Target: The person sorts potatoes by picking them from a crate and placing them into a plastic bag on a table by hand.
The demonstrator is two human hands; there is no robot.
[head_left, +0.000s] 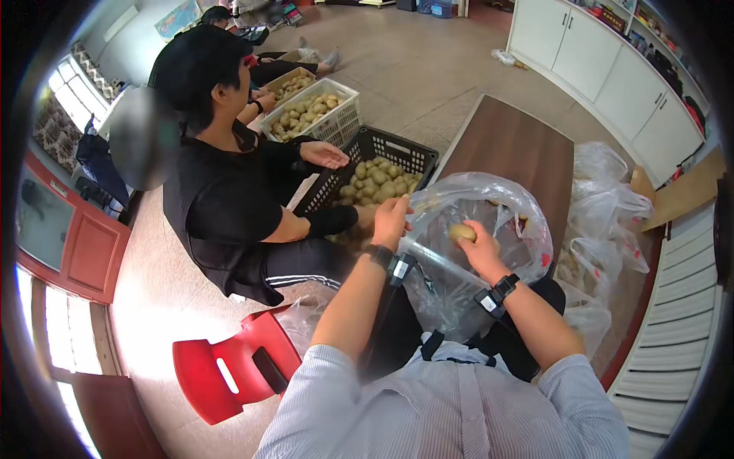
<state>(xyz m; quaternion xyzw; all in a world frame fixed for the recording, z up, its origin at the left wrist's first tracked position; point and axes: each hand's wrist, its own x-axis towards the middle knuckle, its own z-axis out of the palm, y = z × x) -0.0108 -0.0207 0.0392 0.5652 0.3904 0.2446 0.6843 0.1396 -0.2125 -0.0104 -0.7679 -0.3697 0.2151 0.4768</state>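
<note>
A large clear plastic bag (474, 187) hangs open in front of me, beside a brown table (512, 141). My right hand (482, 251) is over the bag's mouth with its fingers round a potato (461, 232). At the bag's left rim is my left hand (391, 222), its fingers pressed together on the plastic edge. To the left of it stands a black crate (397, 145) with many potatoes (376, 182) inside. Dark straps with small devices are on both my wrists.
On the left a co-worker in black (222, 183) sits by the crate, one hand over it. Behind it are a white crate (348, 111) of potatoes and another person. Filled bags (600, 199) stand right of the table. A red chair (229, 363) is at lower left.
</note>
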